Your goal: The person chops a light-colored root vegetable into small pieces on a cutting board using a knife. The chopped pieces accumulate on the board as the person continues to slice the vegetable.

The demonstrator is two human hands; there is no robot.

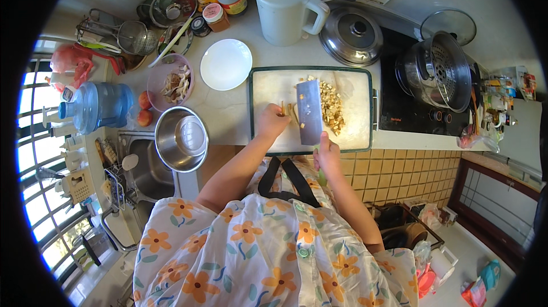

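Observation:
My right hand (329, 155) grips the green handle of a cleaver (309, 112). Its broad blade lies over the white cutting board (269, 86) with a dark green rim, and a few food bits stick to the metal. To the right of the blade is a heap of small diced pale-brown food (332, 108), possibly mushroom. My left hand (274, 120) rests on the board left of the cleaver, its fingers closed around a thin brown food strip (282, 107). More strips (293, 112) lie between that hand and the blade, partly hidden.
Left of the board are a white plate (226, 65), a pink bowl (155, 88) with sliced food and a steel bowl (165, 146) by the sink (150, 170). Behind stands a white jug (280, 11). A steel lid (338, 43) and cooktop (394, 120) with a steamer pot (460, 88) are right.

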